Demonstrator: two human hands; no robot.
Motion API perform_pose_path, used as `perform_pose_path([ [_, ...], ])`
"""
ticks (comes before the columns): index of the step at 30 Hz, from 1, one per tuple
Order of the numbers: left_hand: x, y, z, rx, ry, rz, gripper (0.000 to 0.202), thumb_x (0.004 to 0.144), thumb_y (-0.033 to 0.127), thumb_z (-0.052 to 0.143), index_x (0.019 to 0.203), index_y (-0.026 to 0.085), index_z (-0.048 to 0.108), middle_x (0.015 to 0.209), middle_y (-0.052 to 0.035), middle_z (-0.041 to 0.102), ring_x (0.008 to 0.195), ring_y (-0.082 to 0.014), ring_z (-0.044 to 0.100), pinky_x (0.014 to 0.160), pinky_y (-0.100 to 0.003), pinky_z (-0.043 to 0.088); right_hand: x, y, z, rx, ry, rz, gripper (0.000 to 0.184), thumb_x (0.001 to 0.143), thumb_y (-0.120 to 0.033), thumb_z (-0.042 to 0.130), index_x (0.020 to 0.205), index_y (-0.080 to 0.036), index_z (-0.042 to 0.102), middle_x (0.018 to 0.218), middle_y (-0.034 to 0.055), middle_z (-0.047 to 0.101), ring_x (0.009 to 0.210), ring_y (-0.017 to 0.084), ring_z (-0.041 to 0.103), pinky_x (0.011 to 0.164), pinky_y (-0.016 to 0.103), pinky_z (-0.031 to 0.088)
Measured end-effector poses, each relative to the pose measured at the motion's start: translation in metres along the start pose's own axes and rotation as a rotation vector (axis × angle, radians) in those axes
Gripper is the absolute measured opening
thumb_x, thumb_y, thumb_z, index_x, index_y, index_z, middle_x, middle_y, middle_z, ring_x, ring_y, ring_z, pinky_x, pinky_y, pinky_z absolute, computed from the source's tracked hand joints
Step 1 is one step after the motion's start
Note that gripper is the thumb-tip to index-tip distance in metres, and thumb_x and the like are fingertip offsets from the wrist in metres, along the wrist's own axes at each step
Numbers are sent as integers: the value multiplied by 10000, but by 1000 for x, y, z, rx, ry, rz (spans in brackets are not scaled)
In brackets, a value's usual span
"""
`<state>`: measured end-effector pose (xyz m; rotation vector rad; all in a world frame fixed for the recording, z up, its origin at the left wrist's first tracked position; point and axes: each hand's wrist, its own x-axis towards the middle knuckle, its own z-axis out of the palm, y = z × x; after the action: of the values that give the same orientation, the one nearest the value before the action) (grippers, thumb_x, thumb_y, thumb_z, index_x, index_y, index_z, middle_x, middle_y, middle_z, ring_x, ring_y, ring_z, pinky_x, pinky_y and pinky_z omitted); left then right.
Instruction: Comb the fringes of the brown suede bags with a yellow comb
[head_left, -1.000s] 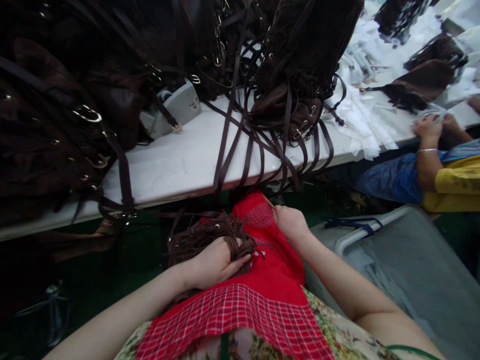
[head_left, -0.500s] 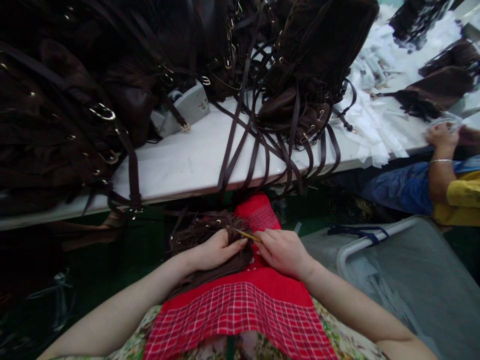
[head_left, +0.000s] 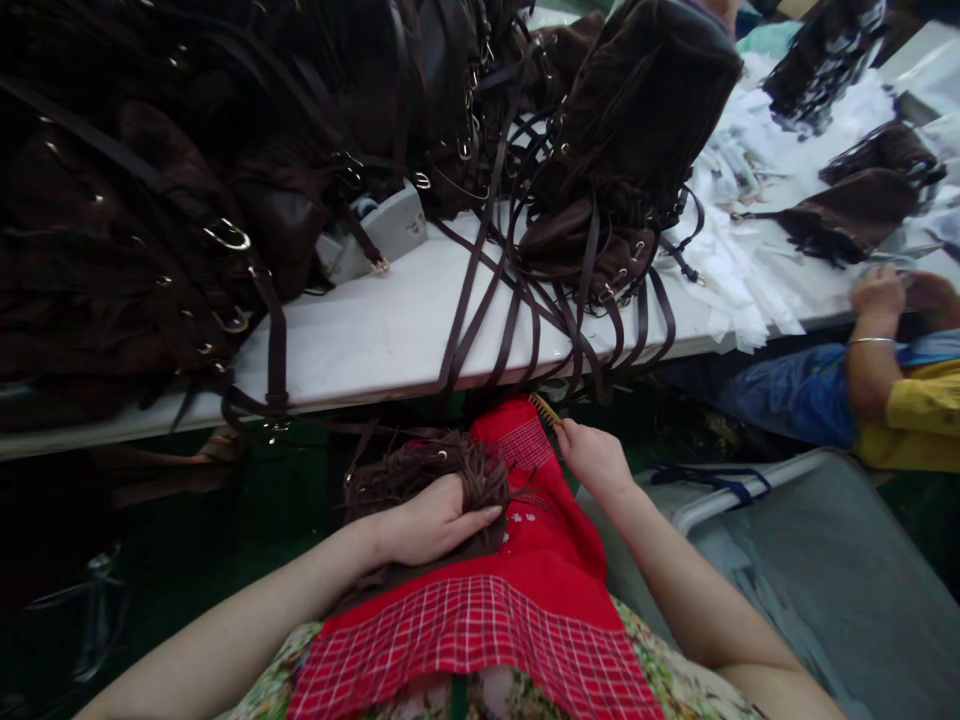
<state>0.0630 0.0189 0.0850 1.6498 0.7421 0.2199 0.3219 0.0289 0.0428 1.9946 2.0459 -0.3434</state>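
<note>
A dark brown fringed bag [head_left: 401,478] rests on my lap, over the red apron [head_left: 559,525]. My left hand [head_left: 427,522] lies on it and grips a bunch of its fringe [head_left: 486,482], the thumb pressed along the front. Away to the right, my right hand [head_left: 598,458] is closed around the end of a yellowish comb [head_left: 544,410]. The comb's teeth point left, apart from the fringe, close to the table's edge. My left fingers are partly hidden among the strands.
Dark bags [head_left: 150,230] crowd the left of the white table [head_left: 367,335]. Another bag [head_left: 630,130] stands mid-table, its straps [head_left: 510,330] hanging over the edge. A grey bin [head_left: 847,560] is at my right. Beyond it are a co-worker's hands [head_left: 879,292].
My right hand has drawn the comb away from the fringe, up and to the right. My left hand stays on the bag, with the fringe now spilling over it.
</note>
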Motion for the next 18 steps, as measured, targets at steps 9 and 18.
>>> perform_pose_path([
  [9, 0, -11, 2, -105, 255, -73, 362, 854, 425, 536, 1069, 145, 615, 1080, -81, 680, 996, -229, 618, 949, -376, 481, 3, -18, -12, 1237, -177, -314, 546, 793, -436, 624, 1270, -195, 514, 1165, 69, 625, 1046, 195, 582, 912, 324, 449],
  [18, 1, -57, -20, -608, 863, -185, 564, 581, 696, 652, 800, 179, 708, 838, -80, 740, 955, -344, 661, 887, -440, 538, 15, -105, -19, 1062, -423, -616, 580, 581, -496, 750, 1132, -352, 642, 1164, -22, 611, 1076, 254, 585, 847, 307, 493],
])
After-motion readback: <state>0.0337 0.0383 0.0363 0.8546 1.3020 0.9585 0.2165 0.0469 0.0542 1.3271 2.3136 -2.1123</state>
